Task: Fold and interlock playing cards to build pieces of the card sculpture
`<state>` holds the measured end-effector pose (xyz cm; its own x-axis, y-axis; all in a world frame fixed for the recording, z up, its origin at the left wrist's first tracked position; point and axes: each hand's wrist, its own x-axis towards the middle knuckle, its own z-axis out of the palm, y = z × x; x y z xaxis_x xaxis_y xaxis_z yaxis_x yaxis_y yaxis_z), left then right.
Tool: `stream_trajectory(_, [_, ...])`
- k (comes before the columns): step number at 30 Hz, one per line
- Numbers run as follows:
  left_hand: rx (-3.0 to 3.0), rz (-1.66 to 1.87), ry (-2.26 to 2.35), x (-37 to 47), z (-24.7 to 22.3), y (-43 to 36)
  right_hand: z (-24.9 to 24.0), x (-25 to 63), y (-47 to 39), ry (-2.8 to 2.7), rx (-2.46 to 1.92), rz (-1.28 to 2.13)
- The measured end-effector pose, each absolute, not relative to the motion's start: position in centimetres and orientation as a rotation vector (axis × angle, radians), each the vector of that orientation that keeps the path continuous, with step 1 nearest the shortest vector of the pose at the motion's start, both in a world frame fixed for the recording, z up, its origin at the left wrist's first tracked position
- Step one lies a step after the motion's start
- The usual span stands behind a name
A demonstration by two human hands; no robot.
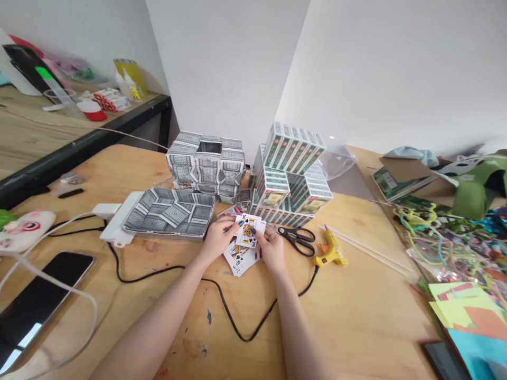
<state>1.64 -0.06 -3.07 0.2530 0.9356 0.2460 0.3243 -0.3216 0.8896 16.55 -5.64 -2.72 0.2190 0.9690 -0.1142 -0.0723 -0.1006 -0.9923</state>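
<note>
Between my two hands is a king playing card [249, 230], face up, with another card's edge showing behind it. My left hand [219, 237] pinches its left side and my right hand [271, 247] its right side. Just below, more playing cards [240, 263] with a queen on top lie on the table. Behind my left hand stands a tray made of glued cards [170, 214], backs showing. A hollow block built of cards [206, 163] rises behind that tray. To the right of it, boxed card decks [293, 169] are stacked high.
Black-handled scissors [299, 240] and a yellow glue gun [331, 249] lie right of my hands, its black cord [233, 324] looping across the front. Glue sticks [362, 249] lie beyond. At left are a power strip [122, 219] and a phone [43, 301]; coloured paper [469, 311] is at right.
</note>
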Motion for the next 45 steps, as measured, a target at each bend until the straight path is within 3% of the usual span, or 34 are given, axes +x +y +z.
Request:
stream_trajectory(36, [1.816, 1.123, 1.14, 1.8, -2.9, -0.4, -2.5, 16.5, -5.7, -0.935, -1.333, 1.16])
stream_trajectory(41, [1.702, 1.203, 0.972, 1.6, -1.9, -0.8, -2.5, 16.8, -5.8, -0.931, -1.326, 1.176])
stream_trajectory(45, [1.572, 1.07, 0.858, 1.3, -0.9, -1.0, -2.3, 17.0, -6.0, -0.925, -1.289, 1.198])
